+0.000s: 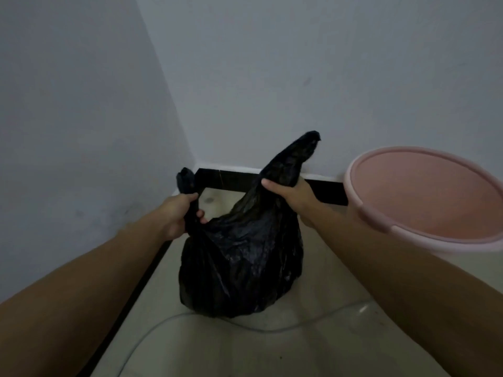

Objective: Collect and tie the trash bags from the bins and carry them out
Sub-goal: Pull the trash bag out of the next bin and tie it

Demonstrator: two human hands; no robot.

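A full black trash bag [242, 265] sits on the tiled floor in a room corner. My left hand [178, 214] is closed around the bag's left top corner, whose end sticks up above my fist. My right hand [291, 193] grips the right top corner, and that longer end points up toward the wall. The two ends are held apart and the bag's mouth sags between them. A pink round bin [424, 197] stands to the right with nothing visible inside it, close to my right forearm.
Pale walls meet in the corner behind the bag, with a dark skirting board [226, 179] along their base. A thin white cable [168, 321] curves over the floor in front of the bag.
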